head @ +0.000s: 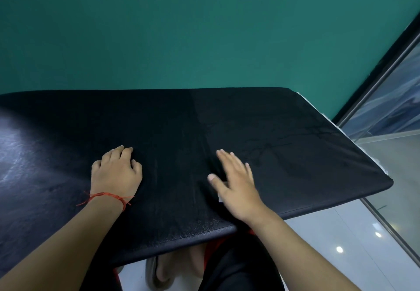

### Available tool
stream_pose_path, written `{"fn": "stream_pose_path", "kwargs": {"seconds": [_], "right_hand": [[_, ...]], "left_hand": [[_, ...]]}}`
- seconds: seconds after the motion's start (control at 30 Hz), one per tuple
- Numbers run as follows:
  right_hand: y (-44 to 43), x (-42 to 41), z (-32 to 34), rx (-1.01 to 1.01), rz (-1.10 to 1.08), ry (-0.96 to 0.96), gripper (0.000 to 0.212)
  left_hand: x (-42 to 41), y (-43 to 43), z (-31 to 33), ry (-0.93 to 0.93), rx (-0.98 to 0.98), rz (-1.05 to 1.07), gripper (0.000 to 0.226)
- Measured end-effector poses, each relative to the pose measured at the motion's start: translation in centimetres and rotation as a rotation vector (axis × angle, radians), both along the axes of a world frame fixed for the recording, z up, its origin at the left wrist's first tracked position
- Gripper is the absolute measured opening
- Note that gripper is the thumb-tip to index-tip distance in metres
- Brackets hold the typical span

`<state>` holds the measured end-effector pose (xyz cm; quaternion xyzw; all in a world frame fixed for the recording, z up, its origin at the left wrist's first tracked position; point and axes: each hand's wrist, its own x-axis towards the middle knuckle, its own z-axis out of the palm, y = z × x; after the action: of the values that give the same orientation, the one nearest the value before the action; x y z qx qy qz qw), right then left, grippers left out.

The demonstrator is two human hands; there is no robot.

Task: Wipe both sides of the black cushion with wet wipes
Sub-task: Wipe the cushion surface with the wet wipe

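The black cushion (272,127) lies flat across the middle of the frame, its far edge against the green wall (204,29) and its right end overhanging the pale floor (336,227). Left hand (116,172), centre-left, rests on the cushion with fingers curled under and nothing visible in them; judged to be bracing the cushion against sliding. Right hand (235,182), centre-right, lies palm-down with fingers straight and spread. Only a small white corner shows beneath its heel, taken to be the wet wipe (220,199), pressed flat so the whole palm drives it over the surface. The two hands are well apart. The right hand is blurred, so exact finger contact cannot be confirmed. Most of the wipe is hidden under the palm. The cushion's left end is cut off by the frame edge, and any bench or support beneath it is concealed. The underside is out of sight, so its condition cannot be assessed. A dull sheen shows at the left; whether that is moisture cannot be told.
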<state>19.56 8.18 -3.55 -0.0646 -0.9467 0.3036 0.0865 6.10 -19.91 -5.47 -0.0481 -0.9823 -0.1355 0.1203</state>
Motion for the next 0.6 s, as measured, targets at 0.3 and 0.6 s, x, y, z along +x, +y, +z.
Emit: {"fn": "stream_pose_path", "kwargs": {"seconds": [0.3,0.6], "right_hand": [[1.5,0.2,1.3,0.46,0.047,-0.106,0.058],[0.5,3.5,-0.9,0.52,0.095,-0.091,0.053]], "left_hand": [[0.0,0.1,0.1,0.003,-0.007,-0.001,0.042],[0.0,-0.1,0.0,0.02,-0.012,-0.003,0.04]]}}
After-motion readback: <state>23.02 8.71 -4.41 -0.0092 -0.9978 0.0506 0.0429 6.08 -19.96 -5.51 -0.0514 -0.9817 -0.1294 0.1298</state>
